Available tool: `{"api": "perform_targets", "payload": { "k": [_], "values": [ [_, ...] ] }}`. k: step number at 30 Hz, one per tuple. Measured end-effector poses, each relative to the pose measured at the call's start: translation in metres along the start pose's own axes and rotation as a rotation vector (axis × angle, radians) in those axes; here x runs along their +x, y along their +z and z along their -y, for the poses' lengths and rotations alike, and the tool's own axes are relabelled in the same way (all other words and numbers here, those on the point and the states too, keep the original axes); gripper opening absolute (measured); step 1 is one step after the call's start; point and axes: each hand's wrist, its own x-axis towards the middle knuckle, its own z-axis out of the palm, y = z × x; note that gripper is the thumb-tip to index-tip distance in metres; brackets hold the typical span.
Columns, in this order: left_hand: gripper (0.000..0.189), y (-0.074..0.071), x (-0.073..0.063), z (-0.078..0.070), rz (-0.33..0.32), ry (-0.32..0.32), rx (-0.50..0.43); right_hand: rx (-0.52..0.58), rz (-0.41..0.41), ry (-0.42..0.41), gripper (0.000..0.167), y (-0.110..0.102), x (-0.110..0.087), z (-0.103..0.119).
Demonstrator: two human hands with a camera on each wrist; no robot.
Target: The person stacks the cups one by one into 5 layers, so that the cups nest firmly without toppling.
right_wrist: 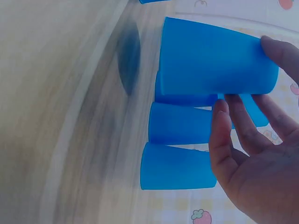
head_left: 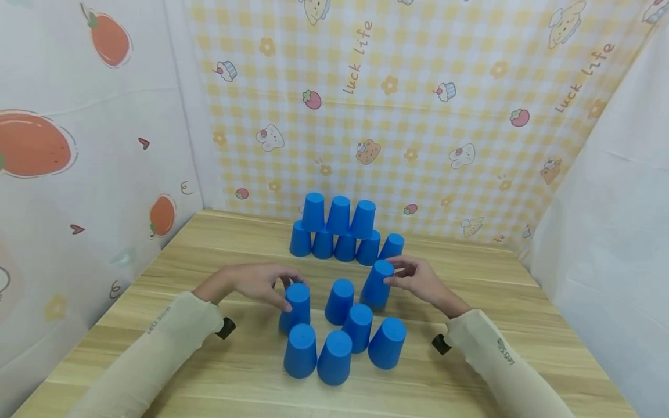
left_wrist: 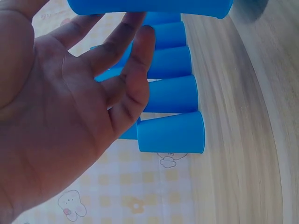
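We see the left hand [head_left: 256,278] with thumb and fingers bowed round a blue cup [head_left: 297,307]; some fingertips disappear behind it. The left wrist view crops most of that cup, and a front cup overlaps its base, so we cannot tell whether it touches the tabletop [head_left: 449,383]. The right hand [head_left: 420,283] grips a second cup [head_left: 377,285] between thumb and fingers, bowed to its width, holding it tilted off the tabletop, its shadow apart from its rim.

Five loose cups [head_left: 357,330] stand upside down near the hands. Behind, three upper cups [head_left: 338,215] hide parts of a five-cup row [head_left: 300,241]. We read "luck life" twice on the checked cloth [head_left: 397,122]; the print on the left sleeve [head_left: 157,354] and right sleeve [head_left: 502,366] is too small to make out surely. A dark object [head_left: 226,328] at the left cuff is unclear.
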Motion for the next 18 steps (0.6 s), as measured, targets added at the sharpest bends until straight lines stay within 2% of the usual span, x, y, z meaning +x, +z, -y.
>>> {"api": "perform_targets", "payload": {
  "k": [8, 12, 18],
  "values": [
    [0.049, 0.005, 0.008, 0.004, -0.063, -0.025, 0.025, 0.006, -0.187, 0.079, 0.053, -0.008, 0.005, 0.006],
    [0.049, 0.008, 0.012, 0.003, -0.072, -0.035, 0.031, 0.005, -0.251, 0.124, 0.059, -0.012, 0.009, 0.007],
    [0.050, 0.012, 0.017, 0.000, -0.068, -0.060, 0.047, 0.023, -0.323, 0.121, 0.062, -0.016, 0.018, 0.011]
  ]
}}
